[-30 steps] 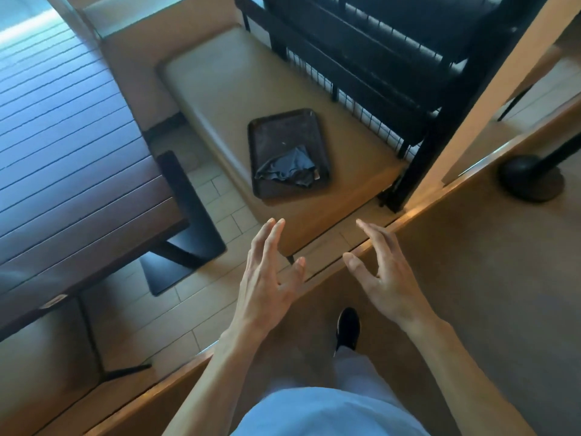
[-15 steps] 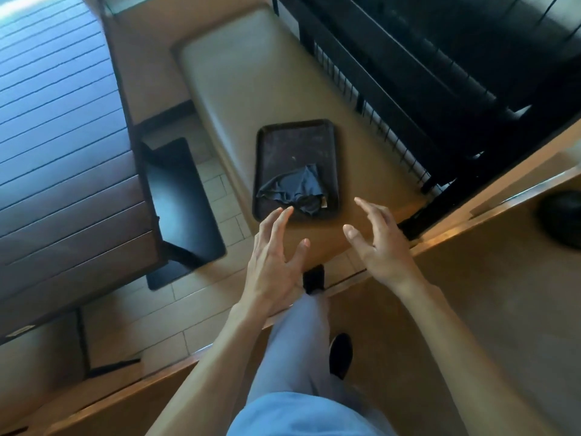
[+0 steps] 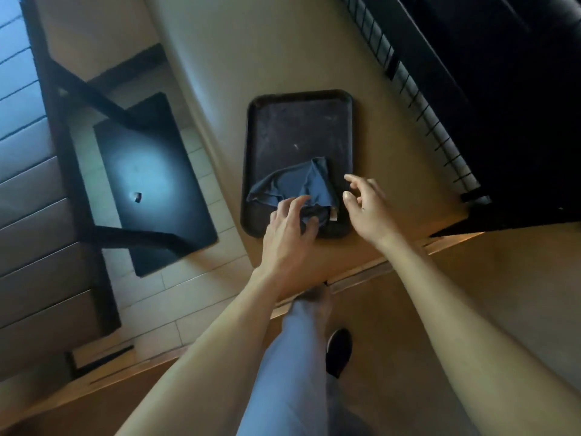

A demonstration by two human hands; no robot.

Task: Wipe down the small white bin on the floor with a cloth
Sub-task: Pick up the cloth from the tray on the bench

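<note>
Dark crumpled cloth (image 3: pixel 292 187) on tray (image 3: pixel 298 121)

You saw a dark blue cloth (image 3: pixel 292 184) on a black tray (image 3: pixel 298 127), a tan bench (image 3: pixel 251 51) beneath, pale grey trousers (image 3: pixel 283 372) at six o'clock.
</note>
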